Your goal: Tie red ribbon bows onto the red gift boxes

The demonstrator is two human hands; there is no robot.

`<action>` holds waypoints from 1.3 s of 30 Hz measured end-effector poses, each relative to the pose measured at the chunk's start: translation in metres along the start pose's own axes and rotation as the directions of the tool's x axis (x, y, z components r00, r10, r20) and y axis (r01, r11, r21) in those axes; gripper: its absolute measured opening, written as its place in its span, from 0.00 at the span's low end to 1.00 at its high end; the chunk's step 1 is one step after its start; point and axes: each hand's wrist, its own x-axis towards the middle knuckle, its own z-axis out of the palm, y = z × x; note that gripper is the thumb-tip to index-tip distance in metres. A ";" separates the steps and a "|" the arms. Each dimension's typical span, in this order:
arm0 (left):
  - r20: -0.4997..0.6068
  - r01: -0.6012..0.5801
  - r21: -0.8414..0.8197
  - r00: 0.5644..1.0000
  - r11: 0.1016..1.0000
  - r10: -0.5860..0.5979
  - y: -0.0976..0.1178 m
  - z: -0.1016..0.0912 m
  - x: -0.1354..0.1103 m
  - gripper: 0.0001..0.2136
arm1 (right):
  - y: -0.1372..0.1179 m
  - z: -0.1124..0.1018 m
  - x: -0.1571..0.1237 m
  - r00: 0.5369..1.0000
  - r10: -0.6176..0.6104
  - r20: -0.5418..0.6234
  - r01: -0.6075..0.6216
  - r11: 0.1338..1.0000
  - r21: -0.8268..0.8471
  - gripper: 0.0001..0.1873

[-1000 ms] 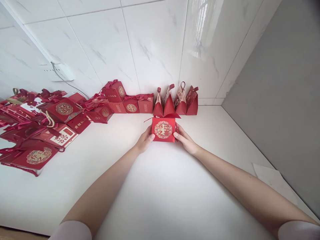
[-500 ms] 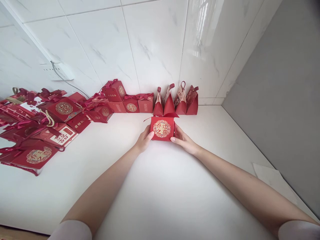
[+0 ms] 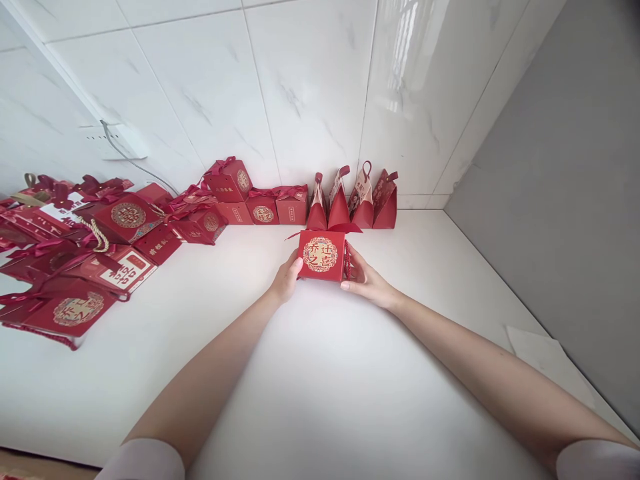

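A red gift box [image 3: 321, 255] with a round gold emblem and Chinese characters stands upright on the white table, its decorated face toward me. My left hand [image 3: 287, 277] grips its left side, thumb at the front edge and fingers partly hidden behind. On the other side my right hand [image 3: 369, 281] is closed around the right edge, thumb tip at the lower front corner, fingers by the red twisted cord [image 3: 347, 259]. Red ribbon ends [image 3: 353, 228] stick out behind the top. Just beyond stand several triangular red boxes [image 3: 385, 203] with loops on top.
Square red boxes [image 3: 291, 208] with bows line the tiled wall, one [image 3: 227, 183] stacked on top. A heap of red boxes [image 3: 80, 309] covers the left side. A grey cable [image 3: 131, 163] hangs from a wall socket [image 3: 120, 141]. A grey panel [image 3: 560, 200] bounds the right.
The gift box has shifted slightly left and turned a little, showing more of the cord on its right. My left hand moved left with it; my right thumb now sits nearer the box's edge.
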 end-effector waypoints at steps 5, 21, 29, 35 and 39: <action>-0.013 -0.006 0.034 1.000 0.999 0.006 0.001 0.000 0.000 0.35 | 0.002 0.002 0.000 1.000 0.001 -0.030 -0.001 1.000 -0.008 0.53; -0.043 0.069 0.124 0.997 0.990 -0.064 0.003 0.013 -0.003 0.31 | -0.008 0.009 -0.003 0.988 0.093 -0.120 -0.094 0.996 -0.003 0.46; -0.004 -0.041 0.105 0.999 0.994 0.041 0.011 0.015 -0.008 0.31 | -0.008 0.013 -0.004 0.985 0.027 -0.168 -0.039 0.997 -0.068 0.47; -0.188 0.006 0.048 0.982 0.999 0.003 0.015 0.027 -0.012 0.30 | -0.003 0.013 -0.004 0.907 -0.223 -0.357 0.033 0.883 -0.468 0.57; -0.081 -0.080 -0.015 0.994 0.997 0.078 0.017 0.029 -0.011 0.33 | -0.004 0.015 -0.007 0.931 -0.270 -0.248 0.080 0.810 -0.581 0.59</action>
